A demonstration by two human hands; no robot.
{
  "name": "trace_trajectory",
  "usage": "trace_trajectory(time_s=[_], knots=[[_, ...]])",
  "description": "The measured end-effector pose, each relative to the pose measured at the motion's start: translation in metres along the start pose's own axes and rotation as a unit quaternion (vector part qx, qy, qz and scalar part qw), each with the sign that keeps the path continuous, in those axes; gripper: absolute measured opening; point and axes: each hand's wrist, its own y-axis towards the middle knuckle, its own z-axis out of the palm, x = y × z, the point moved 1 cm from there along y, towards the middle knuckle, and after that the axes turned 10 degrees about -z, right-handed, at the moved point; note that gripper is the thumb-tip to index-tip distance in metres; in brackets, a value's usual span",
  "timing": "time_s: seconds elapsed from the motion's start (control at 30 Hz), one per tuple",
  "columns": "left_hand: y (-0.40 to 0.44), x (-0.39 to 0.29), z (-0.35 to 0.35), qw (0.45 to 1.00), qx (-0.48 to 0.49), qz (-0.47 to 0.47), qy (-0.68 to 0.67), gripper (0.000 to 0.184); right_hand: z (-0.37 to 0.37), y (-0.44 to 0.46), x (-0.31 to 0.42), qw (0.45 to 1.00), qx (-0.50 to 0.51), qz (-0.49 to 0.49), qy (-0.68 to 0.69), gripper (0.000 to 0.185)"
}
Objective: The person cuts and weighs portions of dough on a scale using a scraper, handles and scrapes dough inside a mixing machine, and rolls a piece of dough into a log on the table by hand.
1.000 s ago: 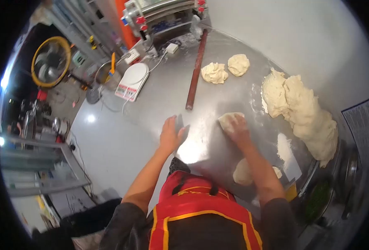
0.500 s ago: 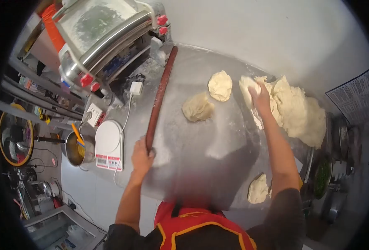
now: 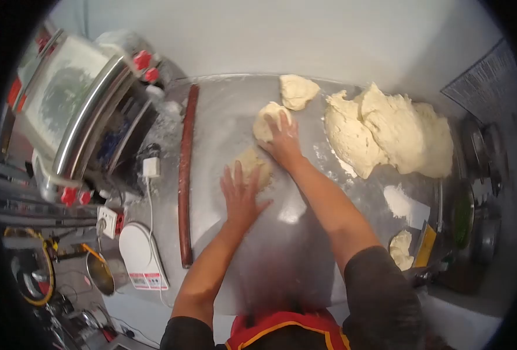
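Observation:
My left hand is spread open, its fingers reaching over a flour-dusted lump of dough on the metal worktop. Farther forward, my right hand lies with fingers apart on a smooth, rounded lump of dough, partly covering it. Just beyond that is another pale dough lump near the wall. A large, soft mass of dough spreads over the right side of the worktop. On the left, a long reddish-brown rolling pin lies untouched.
A white scale with a cable sits at the left edge, below a roller machine. To the right are a small dough piece, a white sheet-like piece and a yellow item. Pans stand beyond the right edge.
My left hand has let go of the rolling pin and moved to the floury dough. My right hand has left the large mass for the rounded lump. Another lump appears beyond it; the view has shifted.

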Motion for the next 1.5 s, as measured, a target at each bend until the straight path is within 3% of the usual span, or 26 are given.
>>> trace_trajectory(time_s=[0.13,0.2,0.27,0.33,0.4,0.43,0.5,0.6,0.7,0.73,0.8,0.83,0.87,0.93,1.0,1.03,1.07,1.1,1.13,1.17,1.23,1.27,1.3,1.37,1.47,1.5], knots=[[0.044,0.028,0.009,0.999,0.022,0.022,-0.025,0.061,0.023,0.037,-0.039,0.967,-0.085,0.141,0.193,0.054],[0.064,0.03,0.0,0.999,0.0,0.035,-0.03,0.047,0.071,0.053,-0.059,0.947,-0.246,0.166,0.126,0.052],[0.083,0.038,0.0,0.996,-0.044,0.047,-0.062,0.037,0.053,0.05,-0.043,0.94,-0.252,0.182,0.143,0.056],[0.096,0.043,0.011,0.994,-0.086,0.01,-0.074,0.032,0.035,0.027,-0.037,0.981,-0.12,0.079,0.127,0.062],[0.093,0.053,0.023,0.989,-0.114,-0.067,-0.06,0.033,-0.016,-0.004,-0.016,0.942,-0.075,0.156,0.287,0.063],[0.096,0.067,0.03,0.986,-0.065,-0.128,-0.085,0.035,-0.049,-0.026,-0.003,0.909,-0.054,0.193,0.366,0.064],[0.11,0.101,0.046,0.959,0.026,-0.252,-0.13,0.04,-0.119,-0.097,0.025,0.918,-0.065,0.181,0.347,0.063],[0.121,0.134,0.048,0.892,0.091,-0.327,-0.298,0.051,-0.213,-0.228,0.053,0.942,-0.038,0.242,0.229,0.069],[0.103,0.113,0.024,0.987,-0.13,-0.099,-0.001,0.054,-0.255,-0.346,0.072,0.928,0.035,0.372,0.017,0.086],[0.085,0.089,0.019,0.988,-0.096,-0.106,-0.059,0.054,-0.261,-0.369,0.08,0.92,0.072,0.379,-0.062,0.09],[0.029,0.018,0.004,0.977,-0.036,-0.124,-0.167,0.053,-0.252,-0.393,0.08,0.9,0.099,0.423,-0.023,0.087],[0.0,-0.007,0.001,0.982,0.088,-0.097,-0.135,0.049,-0.248,-0.394,0.073,0.893,0.112,0.437,-0.004,0.086],[-0.038,-0.012,0.041,0.984,0.049,-0.032,-0.169,0.047,-0.247,-0.392,0.066,0.874,0.082,0.478,0.035,0.081],[-0.081,-0.073,0.017,0.906,0.256,-0.086,-0.327,0.043,-0.244,-0.383,0.054,0.819,0.018,0.563,0.111,0.072],[-0.116,-0.102,0.015,0.845,0.341,-0.119,-0.394,0.043,-0.242,-0.363,0.057,0.771,-0.092,0.569,0.271,0.064],[-0.121,-0.118,0.01,0.776,0.38,-0.184,-0.469,0.043,-0.243,-0.351,0.063,0.732,-0.145,0.57,0.345,0.06],[-0.126,-0.131,0.005,0.691,0.419,-0.247,-0.534,0.044,-0.244,-0.326,0.076,0.821,-0.095,0.499,0.262,0.057],[-0.126,-0.144,0.0,0.594,0.453,-0.303,-0.591,0.045,-0.234,-0.301,0.088,0.839,-0.126,0.436,0.301,0.06],[-0.114,-0.153,-0.01,0.648,0.43,-0.254,-0.576,0.048,-0.227,-0.275,0.099,0.834,-0.092,0.432,0.33,0.069],[-0.1,-0.146,-0.004,0.691,0.423,-0.255,-0.528,0.047,-0.2,-0.271,0.102,0.855,-0.101,0.33,0.388,0.081],[-0.056,-0.123,-0.007,0.682,0.411,-0.303,-0.524,0.044,-0.224,-0.242,0.118,0.897,-0.057,0.267,0.349,0.091],[-0.034,-0.111,-0.016,0.628,0.406,-0.351,-0.563,0.041,-0.23,-0.247,0.117,0.905,-0.044,0.251,0.342,0.092],[-0.015,-0.093,-0.012,0.768,0.313,-0.289,-0.478,0.043,-0.236,-0.252,0.111,0.913,-0.033,0.234,0.332,0.093],[0.021,-0.088,-0.041,0.885,0.256,-0.177,-0.347,0.049,-0.248,-0.308,0.068,0.942,-0.048,0.326,0.067,0.091],[0.048,-0.036,0.002,0.965,0.152,-0.064,-0.203,0.058,-0.277,-0.395,0.017,0.837,0.005,0.505,-0.212,0.094],[0.048,-0.025,0.014,0.986,0.111,-0.035,-0.123,0.06,-0.279,-0.412,0.006,0.836,0.029,0.512,-0.194,0.092]])
